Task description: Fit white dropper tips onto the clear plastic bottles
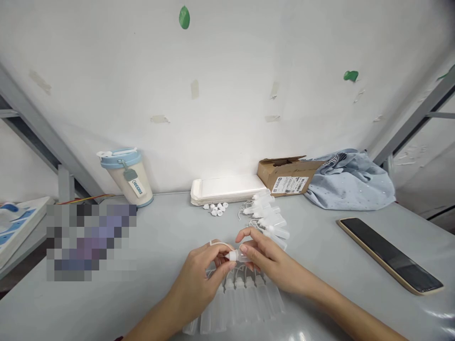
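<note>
A small clear plastic squeeze bottle with a white cap and pointed nozzle lies sideways between my hands. My left hand is closed around its white cap, thumb below and fingers above. My right hand pinches the clear body, partly hiding it. A thin pale strap curves over my left fingers. Just below my hands, several similar bottles lie in a row, their thin straps toward my fingers. Beyond my right hand, more small bottles lie in a loose pile.
Small white caps lie before a stack of white cartons. Behind the bottle pile stands an open cardboard box, beside a blue cloth. A phone lies at right, a tumbler at back left. One left area is pixelated.
</note>
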Tool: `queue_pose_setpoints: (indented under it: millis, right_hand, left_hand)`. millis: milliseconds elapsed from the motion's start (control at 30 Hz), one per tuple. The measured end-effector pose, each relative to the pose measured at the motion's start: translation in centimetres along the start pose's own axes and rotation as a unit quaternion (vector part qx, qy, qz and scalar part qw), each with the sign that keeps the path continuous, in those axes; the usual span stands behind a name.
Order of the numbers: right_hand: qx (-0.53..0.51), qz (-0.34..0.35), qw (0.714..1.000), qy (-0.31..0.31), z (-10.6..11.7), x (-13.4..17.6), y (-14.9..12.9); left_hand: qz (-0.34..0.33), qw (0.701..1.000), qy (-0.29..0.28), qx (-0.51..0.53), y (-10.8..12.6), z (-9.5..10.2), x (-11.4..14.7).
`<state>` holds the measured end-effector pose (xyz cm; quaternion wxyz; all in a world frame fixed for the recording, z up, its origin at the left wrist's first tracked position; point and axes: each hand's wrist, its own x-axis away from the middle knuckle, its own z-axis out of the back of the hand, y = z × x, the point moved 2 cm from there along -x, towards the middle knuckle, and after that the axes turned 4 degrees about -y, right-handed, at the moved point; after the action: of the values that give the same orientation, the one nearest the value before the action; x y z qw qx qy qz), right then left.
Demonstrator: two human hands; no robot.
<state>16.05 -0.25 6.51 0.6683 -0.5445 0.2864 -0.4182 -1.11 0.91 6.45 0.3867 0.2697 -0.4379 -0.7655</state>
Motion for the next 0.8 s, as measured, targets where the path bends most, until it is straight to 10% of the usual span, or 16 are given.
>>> queue_pose_setpoints:
  millis: [367,800]
  right_hand:
    - [-0.006,-0.010,1.000,-0.015,-0.09,0.12,-0.55]
    - [0.033,0.017,0.999,-0.001,-0.05,0.14,-0.31]
  left_hand:
    - [0.079,0.988,-0.053,0.125,-0.11,-0.24,-0.01]
    - [0.077,0.983,0.050,0.161,0.12,0.35,-0.30]
